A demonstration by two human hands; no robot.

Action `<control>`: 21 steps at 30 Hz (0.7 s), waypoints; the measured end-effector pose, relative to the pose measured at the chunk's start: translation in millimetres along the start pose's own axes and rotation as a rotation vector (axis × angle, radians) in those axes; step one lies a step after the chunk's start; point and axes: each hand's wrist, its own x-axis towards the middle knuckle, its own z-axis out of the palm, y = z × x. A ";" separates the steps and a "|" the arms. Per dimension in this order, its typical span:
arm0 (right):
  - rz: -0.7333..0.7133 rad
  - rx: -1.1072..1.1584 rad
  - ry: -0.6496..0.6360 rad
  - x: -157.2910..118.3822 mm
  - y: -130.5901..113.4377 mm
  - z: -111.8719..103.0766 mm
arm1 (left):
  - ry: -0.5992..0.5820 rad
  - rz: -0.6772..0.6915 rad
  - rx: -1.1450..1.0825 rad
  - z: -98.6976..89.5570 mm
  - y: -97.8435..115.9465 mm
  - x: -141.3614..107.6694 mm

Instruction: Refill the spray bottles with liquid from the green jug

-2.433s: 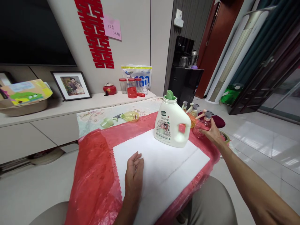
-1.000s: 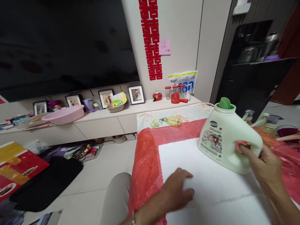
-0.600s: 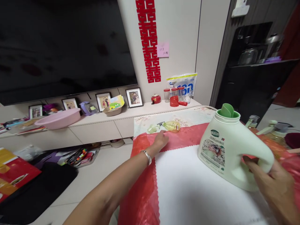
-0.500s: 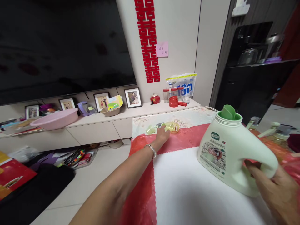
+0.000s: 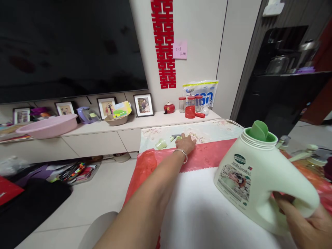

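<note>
Holding the jug [image 5: 259, 180] by its handle, my right hand [image 5: 302, 214] is clamped firmly, thumb hooked through the opening, while my left hand [image 5: 186, 143] stretches over the far part of the counter [image 5: 220, 128]. The jug stands to my right above the white sheet [image 5: 199, 204]; I cannot tell whether its base bears on it. With my left fingers turned away and partly hidden, I cannot tell whether they are together on anything; the spray top [image 5: 175, 137] shows just beyond them, and a light green cup [image 5: 161, 144] lies near it, to the left. To manage these 2 jobs at once, I judge it best to keep the jug's mouth facing up, since the green spout [image 5: 260, 130] sits open in the neck and a tilt could spill whatever is inside. I should keep the right wrist still, so that leaning forward does not drag the jug or swing it towards the 2 pump bottles [image 5: 315, 162] beside it. On the left, a low, flat approach seems wise: my bracelet [image 5: 185, 157] hangs over the red plastic [image 5: 141, 169], which looks thin enough to snag or slide.
</note>
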 end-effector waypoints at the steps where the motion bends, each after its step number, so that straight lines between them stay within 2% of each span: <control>1: 0.016 -0.004 -0.001 -0.7 -2.4 -1.4 | 0.005 -0.024 0.014 0.8 -1.4 -2.0; 7: 0.004 -0.006 -0.040 -1.4 -10.5 -5.7 | 0.106 -0.146 0.010 -0.8 -16.0 -20.0; 10: -0.024 0.017 -0.038 1.7 -7.3 -2.7 | 0.108 -0.193 -0.055 -8.3 -23.2 -28.7; 13: -0.014 0.023 -0.051 5.4 -4.4 0.1 | 0.113 -0.181 -0.148 -19.1 -27.2 -43.3; 18: -0.002 -0.048 -0.073 7.6 -7.6 -2.6 | 0.149 -0.082 -0.329 -35.9 -31.3 -96.3; 21: -0.129 -0.055 -0.054 5.6 -9.6 -8.2 | 0.156 -0.056 -0.454 -44.6 -39.5 -139.9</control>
